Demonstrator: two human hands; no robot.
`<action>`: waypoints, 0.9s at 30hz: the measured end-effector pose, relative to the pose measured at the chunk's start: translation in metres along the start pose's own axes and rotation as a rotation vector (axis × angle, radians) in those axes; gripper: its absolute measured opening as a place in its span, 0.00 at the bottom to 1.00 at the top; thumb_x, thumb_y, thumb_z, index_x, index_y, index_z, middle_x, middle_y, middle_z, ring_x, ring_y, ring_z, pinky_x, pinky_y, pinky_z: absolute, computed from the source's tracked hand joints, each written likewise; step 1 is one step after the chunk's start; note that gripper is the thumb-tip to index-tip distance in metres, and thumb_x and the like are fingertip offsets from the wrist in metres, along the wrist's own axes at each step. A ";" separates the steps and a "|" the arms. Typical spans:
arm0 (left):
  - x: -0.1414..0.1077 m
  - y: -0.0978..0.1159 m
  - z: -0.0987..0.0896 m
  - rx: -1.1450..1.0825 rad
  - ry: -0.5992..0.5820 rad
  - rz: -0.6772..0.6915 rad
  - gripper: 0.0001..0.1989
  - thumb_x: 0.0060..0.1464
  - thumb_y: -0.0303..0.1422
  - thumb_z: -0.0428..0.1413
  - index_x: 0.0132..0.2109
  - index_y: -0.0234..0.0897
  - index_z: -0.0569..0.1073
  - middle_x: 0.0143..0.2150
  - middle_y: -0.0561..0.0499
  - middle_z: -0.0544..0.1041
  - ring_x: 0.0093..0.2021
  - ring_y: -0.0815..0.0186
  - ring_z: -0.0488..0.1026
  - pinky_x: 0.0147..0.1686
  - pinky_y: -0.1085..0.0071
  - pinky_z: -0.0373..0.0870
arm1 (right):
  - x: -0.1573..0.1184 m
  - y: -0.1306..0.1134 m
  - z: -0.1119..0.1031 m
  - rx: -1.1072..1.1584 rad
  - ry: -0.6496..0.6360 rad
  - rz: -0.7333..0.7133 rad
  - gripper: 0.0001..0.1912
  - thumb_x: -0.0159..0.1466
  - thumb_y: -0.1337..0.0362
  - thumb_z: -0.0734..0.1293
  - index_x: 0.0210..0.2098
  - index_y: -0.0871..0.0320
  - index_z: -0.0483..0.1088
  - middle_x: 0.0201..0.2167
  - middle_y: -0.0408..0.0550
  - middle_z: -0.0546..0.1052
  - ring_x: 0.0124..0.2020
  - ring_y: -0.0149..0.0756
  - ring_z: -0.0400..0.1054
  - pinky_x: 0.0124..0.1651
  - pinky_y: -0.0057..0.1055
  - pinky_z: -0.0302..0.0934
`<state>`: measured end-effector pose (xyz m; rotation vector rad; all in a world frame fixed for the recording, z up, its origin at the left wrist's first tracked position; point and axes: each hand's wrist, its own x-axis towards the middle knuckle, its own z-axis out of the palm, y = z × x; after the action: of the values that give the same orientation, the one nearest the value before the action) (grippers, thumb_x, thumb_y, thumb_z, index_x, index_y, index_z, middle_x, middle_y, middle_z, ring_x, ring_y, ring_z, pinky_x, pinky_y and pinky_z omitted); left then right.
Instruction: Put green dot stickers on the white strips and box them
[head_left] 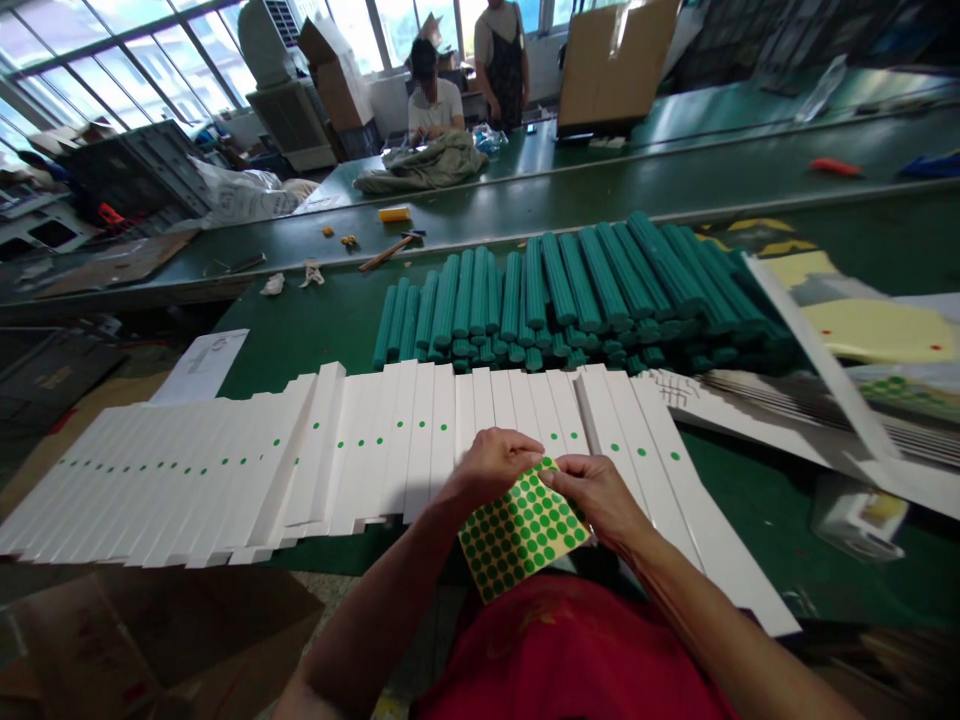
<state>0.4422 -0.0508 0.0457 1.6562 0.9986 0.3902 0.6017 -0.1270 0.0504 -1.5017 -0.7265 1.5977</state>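
We see a green table point(315, 320), the largest thing, which spreads beneath and beyond both hands. On it, a row of long white cartons point(360, 480) lies side by side, reaching far to the left of the hands and a shorter way to the right. Beyond the hands, we find a pile of green ribbed rods point(559, 280). Between the hands, close to the body, is the yellow sticker sheet point(517, 535), held tilted. Our right hand point(600, 495) pinches its upper right corner; our left hand point(495, 462) has its fingers drawn together at the upper edge, but we cannot tell what they grasp. Farther, to the left, lies a hammer point(386, 253). Smallest are the green dots point(379, 440) on many cartons, at both sides of the hands.
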 end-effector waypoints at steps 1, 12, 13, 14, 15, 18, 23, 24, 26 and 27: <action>0.001 -0.001 0.001 -0.008 0.003 -0.009 0.15 0.51 0.39 0.54 0.40 0.35 0.80 0.35 0.49 0.80 0.36 0.64 0.74 0.36 0.72 0.68 | 0.000 0.000 0.000 -0.003 0.001 0.006 0.12 0.49 0.58 0.73 0.17 0.58 0.70 0.14 0.40 0.67 0.16 0.27 0.56 0.19 0.26 0.46; 0.000 0.000 0.007 0.086 0.043 -0.025 0.11 0.51 0.38 0.55 0.36 0.37 0.78 0.30 0.52 0.77 0.31 0.67 0.71 0.30 0.74 0.63 | 0.003 0.010 -0.003 0.002 0.013 0.003 0.12 0.49 0.62 0.73 0.16 0.59 0.69 0.14 0.39 0.66 0.17 0.25 0.54 0.20 0.25 0.44; 0.000 0.002 0.008 0.108 0.046 0.000 0.10 0.51 0.37 0.55 0.35 0.37 0.78 0.30 0.52 0.77 0.31 0.67 0.71 0.30 0.74 0.63 | 0.003 0.011 -0.003 0.012 0.017 0.011 0.11 0.48 0.62 0.73 0.16 0.59 0.69 0.14 0.39 0.66 0.16 0.25 0.54 0.20 0.25 0.44; 0.000 0.004 0.009 0.133 0.051 0.040 0.09 0.52 0.36 0.54 0.35 0.37 0.77 0.30 0.53 0.76 0.31 0.68 0.70 0.30 0.74 0.62 | 0.003 0.012 -0.002 0.028 0.018 0.025 0.11 0.48 0.62 0.73 0.16 0.59 0.68 0.14 0.39 0.66 0.16 0.25 0.54 0.20 0.25 0.44; -0.001 0.005 0.010 0.161 0.057 0.090 0.08 0.52 0.34 0.54 0.34 0.36 0.76 0.31 0.53 0.76 0.32 0.68 0.70 0.32 0.73 0.62 | 0.003 0.013 -0.002 0.051 0.018 0.042 0.11 0.48 0.63 0.73 0.16 0.59 0.68 0.13 0.39 0.66 0.16 0.25 0.54 0.20 0.25 0.44; -0.003 0.008 0.013 0.224 0.070 0.229 0.06 0.53 0.28 0.51 0.31 0.36 0.73 0.32 0.52 0.73 0.34 0.69 0.68 0.36 0.73 0.62 | 0.005 0.018 -0.002 0.131 0.025 0.094 0.11 0.47 0.62 0.73 0.17 0.60 0.68 0.13 0.39 0.67 0.15 0.25 0.56 0.20 0.25 0.45; 0.016 -0.012 0.016 0.113 0.115 0.260 0.05 0.51 0.26 0.53 0.30 0.35 0.73 0.34 0.52 0.71 0.36 0.69 0.68 0.37 0.73 0.63 | 0.008 0.031 -0.005 0.169 0.035 0.159 0.12 0.45 0.63 0.73 0.16 0.60 0.67 0.13 0.40 0.69 0.15 0.26 0.58 0.19 0.25 0.47; 0.025 -0.019 0.017 0.096 0.147 0.213 0.04 0.50 0.26 0.54 0.30 0.34 0.73 0.34 0.51 0.71 0.36 0.69 0.69 0.37 0.73 0.64 | 0.008 0.033 -0.006 0.167 0.027 0.170 0.12 0.45 0.62 0.73 0.16 0.60 0.67 0.13 0.40 0.69 0.15 0.26 0.59 0.19 0.25 0.48; 0.045 -0.037 0.019 0.099 0.196 0.075 0.04 0.49 0.26 0.55 0.28 0.33 0.75 0.34 0.51 0.72 0.35 0.70 0.70 0.36 0.74 0.65 | 0.007 0.036 -0.009 0.155 0.013 0.186 0.11 0.46 0.62 0.73 0.17 0.61 0.68 0.14 0.41 0.70 0.15 0.27 0.60 0.20 0.25 0.50; 0.054 -0.045 0.021 0.116 0.199 0.004 0.05 0.48 0.26 0.55 0.28 0.33 0.75 0.34 0.50 0.73 0.34 0.70 0.70 0.35 0.74 0.65 | 0.007 0.036 -0.011 0.148 0.008 0.190 0.11 0.46 0.62 0.72 0.17 0.61 0.68 0.14 0.41 0.70 0.16 0.28 0.61 0.20 0.25 0.50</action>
<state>0.4703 -0.0204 -0.0156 1.7486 1.1846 0.5157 0.6065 -0.1411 0.0148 -1.5037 -0.4605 1.7449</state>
